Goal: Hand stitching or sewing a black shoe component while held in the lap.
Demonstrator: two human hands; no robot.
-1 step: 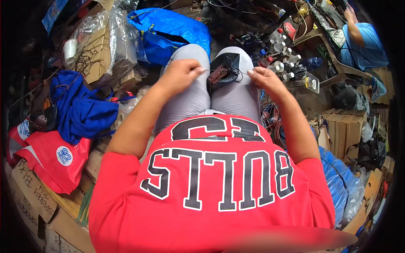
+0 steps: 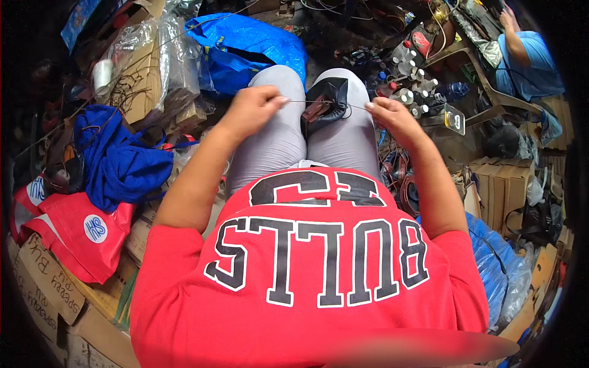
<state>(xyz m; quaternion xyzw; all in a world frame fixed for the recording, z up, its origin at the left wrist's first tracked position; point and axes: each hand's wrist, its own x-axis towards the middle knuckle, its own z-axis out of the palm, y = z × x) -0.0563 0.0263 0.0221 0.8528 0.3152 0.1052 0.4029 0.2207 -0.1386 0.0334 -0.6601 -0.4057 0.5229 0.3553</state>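
Observation:
A dark shoe-like piece [image 2: 337, 92] with a brown part on its left side rests between my knees, over my right thigh. A thin dark thread [image 2: 297, 101] runs out from it to both sides. My left hand [image 2: 256, 109] pinches the thread's left end over my left thigh. Just beyond my right thigh, my right hand [image 2: 392, 116] pinches the other end between thumb and finger. The thread looks taut on the left, with a small loop hanging beside the piece on the right.
A blue bag [image 2: 251, 46] lies beyond my knees. Several capped bottles [image 2: 411, 92] stand to the right, near a wooden frame [image 2: 485, 113]. Blue cloth [image 2: 119, 159], a red bag [image 2: 92, 245] and cardboard boxes [image 2: 52, 279] crowd the left. Another person in blue [image 2: 531, 64] is at far right.
My hands have drawn slightly farther apart, the left one moving left and the right one a little to the right. More thread shows between them.

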